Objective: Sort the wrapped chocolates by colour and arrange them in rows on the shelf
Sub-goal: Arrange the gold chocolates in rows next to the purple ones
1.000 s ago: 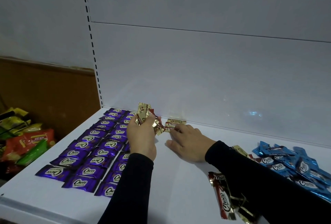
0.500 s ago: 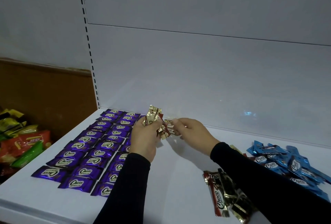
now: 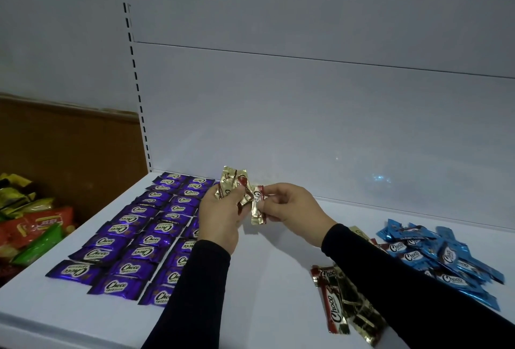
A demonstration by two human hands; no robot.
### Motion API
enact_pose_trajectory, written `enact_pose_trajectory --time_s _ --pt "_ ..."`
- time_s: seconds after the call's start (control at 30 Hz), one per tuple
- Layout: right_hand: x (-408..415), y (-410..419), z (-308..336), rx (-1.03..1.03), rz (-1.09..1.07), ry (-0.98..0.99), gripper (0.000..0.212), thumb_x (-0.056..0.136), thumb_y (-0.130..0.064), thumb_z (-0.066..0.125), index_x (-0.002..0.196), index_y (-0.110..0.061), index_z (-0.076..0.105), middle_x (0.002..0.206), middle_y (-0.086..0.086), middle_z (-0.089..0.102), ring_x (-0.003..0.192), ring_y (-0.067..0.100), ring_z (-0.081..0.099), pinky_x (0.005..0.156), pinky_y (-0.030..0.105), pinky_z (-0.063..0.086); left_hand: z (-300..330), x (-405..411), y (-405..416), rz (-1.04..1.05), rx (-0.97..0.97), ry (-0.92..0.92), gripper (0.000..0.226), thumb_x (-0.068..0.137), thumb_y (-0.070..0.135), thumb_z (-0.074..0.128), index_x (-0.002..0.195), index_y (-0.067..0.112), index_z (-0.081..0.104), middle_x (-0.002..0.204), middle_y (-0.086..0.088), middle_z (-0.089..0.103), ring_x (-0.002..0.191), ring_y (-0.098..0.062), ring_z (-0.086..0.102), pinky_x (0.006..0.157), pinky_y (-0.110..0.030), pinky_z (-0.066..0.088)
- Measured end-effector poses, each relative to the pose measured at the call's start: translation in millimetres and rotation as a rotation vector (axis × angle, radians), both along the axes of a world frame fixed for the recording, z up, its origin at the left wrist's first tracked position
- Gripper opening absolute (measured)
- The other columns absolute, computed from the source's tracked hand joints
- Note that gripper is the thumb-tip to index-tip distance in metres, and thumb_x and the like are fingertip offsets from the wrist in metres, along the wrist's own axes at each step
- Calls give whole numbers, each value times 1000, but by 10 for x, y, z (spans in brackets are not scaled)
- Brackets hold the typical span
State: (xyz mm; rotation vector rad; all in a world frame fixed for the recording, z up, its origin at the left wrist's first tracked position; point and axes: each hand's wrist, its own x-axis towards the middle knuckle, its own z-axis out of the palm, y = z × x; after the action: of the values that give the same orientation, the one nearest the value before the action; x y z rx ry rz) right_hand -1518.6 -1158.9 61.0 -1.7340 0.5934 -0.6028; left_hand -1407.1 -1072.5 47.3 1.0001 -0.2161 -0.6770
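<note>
Above the white metal shelf [image 3: 264, 279], right of the purple-wrapped chocolate rows [image 3: 139, 240], the left hand [image 3: 223, 217] grips a bunch of gold-wrapped chocolates [image 3: 232, 184]; the right hand [image 3: 295, 206] pinches one gold-wrapped chocolate [image 3: 257, 206] beside them.

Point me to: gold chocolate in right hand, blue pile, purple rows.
gold chocolate [image 3: 257, 209], head view, middle of the wrapper pinched by the right hand [image 3: 295, 206].
blue pile [image 3: 434, 256], head view, centre of the heap.
purple rows [image 3: 139, 237], head view, a wrapper mid-block.
</note>
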Motion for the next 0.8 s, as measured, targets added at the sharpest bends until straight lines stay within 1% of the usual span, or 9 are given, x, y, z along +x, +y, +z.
enact_pose_trajectory --time_s 0.1,0.17,0.23,0.3,0.37,0.5,0.57,0.67,0.8 --pt "-3 -29 16 -32 -68 31 13 88 -8 70 94 -20 70 78 2 70 70 14 62 72 27 51 27 31 11 142 -36 25 12 93 -1 63 100 9 66 102 -14 70 85 -25 69 58 -23 56" --pt "-7 -54 0 -111 -110 89 12 88 -10 68 90 -22 70 79 -1 71 68 12 62 71 26 49 81 45 41 241 -62 45 15 93 1 64 96 15 64 102 -8 69 84 -20 69 62 -26 58" --pt "-27 -73 -56 -438 -118 212 9 90 -17 65 88 -24 70 78 -10 68 74 9 62 72 22 49 124 54 66 294 -52 57 19 94 4 65 92 23 61 100 0 68 85 -15 69 68 -28 60" --pt "-29 -59 -137 -863 -57 327 10 92 -25 62 86 -23 70 75 -15 55 82 11 56 73 27 47 144 50 75 301 -38 48 18 94 6 65 92 23 62 98 2 68 82 -11 68 65 -24 60" --pt "-6 -17 -221 -1033 -4 403 19 95 -35 57 85 -23 69 81 -11 51 87 16 55 71 33 47 151 41 84 307 -14 47 14 94 7 65 99 20 62 98 3 67 82 -10 68 62 -23 60" --pt "26 -41 -295 -1071 56 507 25 97 -29 49 92 -18 71 92 2 60 93 22 57 76 37 47 156 45 91 322 -5 59 22 94 8 65 116 14 62 105 -1 67 89 -14 69 58 -21 59" --pt "-3 -50 -288 -1051 97 505 25 96 -25 49 97 -16 72 94 2 61 94 21 56 77 36 46 158 51 88 319 -4 69 21 94 8 66 113 16 61 105 0 66 89 -14 68 60 -22 60" --pt "-97 -46 -283 -995 77 468 23 94 -28 50 97 -20 71 97 -1 63 93 17 57 80 37 48 175 39 92 299 -29 91 15 94 6 65 99 20 61 102 0 67 86 -14 68 68 -28 61" --pt "-130 -69 -237 -931 43 511 23 93 -31 54 104 -18 69 106 -2 61 101 15 54 89 33 45 174 33 105 287 -42 86 19 94 6 65 108 18 61 100 2 66 85 -13 68 71 -30 61"
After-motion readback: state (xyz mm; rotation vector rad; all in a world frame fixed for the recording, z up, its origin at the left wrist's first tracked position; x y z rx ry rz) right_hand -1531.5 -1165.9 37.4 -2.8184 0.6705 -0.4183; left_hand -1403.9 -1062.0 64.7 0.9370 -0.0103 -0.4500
